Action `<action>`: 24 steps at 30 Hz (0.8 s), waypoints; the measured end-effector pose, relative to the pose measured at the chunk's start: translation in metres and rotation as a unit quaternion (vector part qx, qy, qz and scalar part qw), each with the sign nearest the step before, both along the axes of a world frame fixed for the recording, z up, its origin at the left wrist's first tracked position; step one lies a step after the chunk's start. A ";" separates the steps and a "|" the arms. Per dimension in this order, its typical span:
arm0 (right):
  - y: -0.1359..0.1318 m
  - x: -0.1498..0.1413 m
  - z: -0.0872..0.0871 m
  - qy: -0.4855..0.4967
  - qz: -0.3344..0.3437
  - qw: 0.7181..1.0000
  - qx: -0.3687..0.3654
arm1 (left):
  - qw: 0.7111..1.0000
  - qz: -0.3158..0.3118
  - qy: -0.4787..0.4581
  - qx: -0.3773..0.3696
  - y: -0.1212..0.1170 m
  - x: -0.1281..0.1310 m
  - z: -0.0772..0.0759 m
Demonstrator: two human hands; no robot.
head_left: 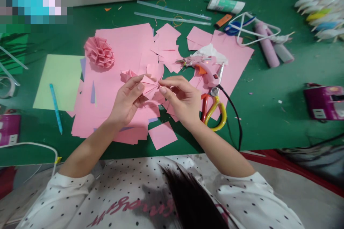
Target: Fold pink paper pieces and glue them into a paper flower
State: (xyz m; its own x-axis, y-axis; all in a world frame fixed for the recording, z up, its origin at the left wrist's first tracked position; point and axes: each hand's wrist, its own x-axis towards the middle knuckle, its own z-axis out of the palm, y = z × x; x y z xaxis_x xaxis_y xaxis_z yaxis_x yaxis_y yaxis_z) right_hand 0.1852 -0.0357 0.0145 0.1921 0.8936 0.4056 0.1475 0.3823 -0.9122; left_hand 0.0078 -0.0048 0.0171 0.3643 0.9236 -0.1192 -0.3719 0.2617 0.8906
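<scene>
Between my two hands is a small folded piece of pink paper [149, 86] with creases fanning across it. My left hand [129, 96] pinches its left side between thumb and fingers. At its right tip the thumb and forefinger of my right hand [182, 98] are closed on the paper. Just behind my left fingers lies a smaller folded pink paper piece [127, 75]. A ball-shaped pink paper flower [99, 53] sits on the stacked pink sheets [126, 43] farther left. One loose pink square [162, 135] lies below the hands.
Right of my hands lie a pink glue gun [206, 66] with a black cord and scissors [215, 114] with red and yellow handles. Clear glue sticks [174, 18] lie behind. A pale green sheet [57, 82] with a blue pen [55, 109] is left; a purple box [324, 102] stands right.
</scene>
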 end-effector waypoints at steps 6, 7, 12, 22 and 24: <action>0.001 0.003 0.000 -0.004 0.001 1.000 0.021 | 0.998 -0.012 -0.022 -0.049 -0.004 0.003 0.003; 0.001 0.003 0.001 -0.010 0.002 1.000 0.026 | 0.998 -0.014 -0.024 -0.054 -0.004 0.003 0.004; 0.001 0.003 0.004 -0.040 -0.009 0.998 0.055 | 0.996 -0.018 -0.009 -0.082 -0.003 0.001 0.007; 0.002 0.006 0.002 0.003 0.006 1.000 0.019 | 0.994 -0.042 -0.027 -0.096 0.003 -0.003 0.010; 0.003 0.008 0.001 0.020 0.013 1.000 0.016 | 0.993 -0.048 -0.037 -0.101 0.003 -0.003 0.010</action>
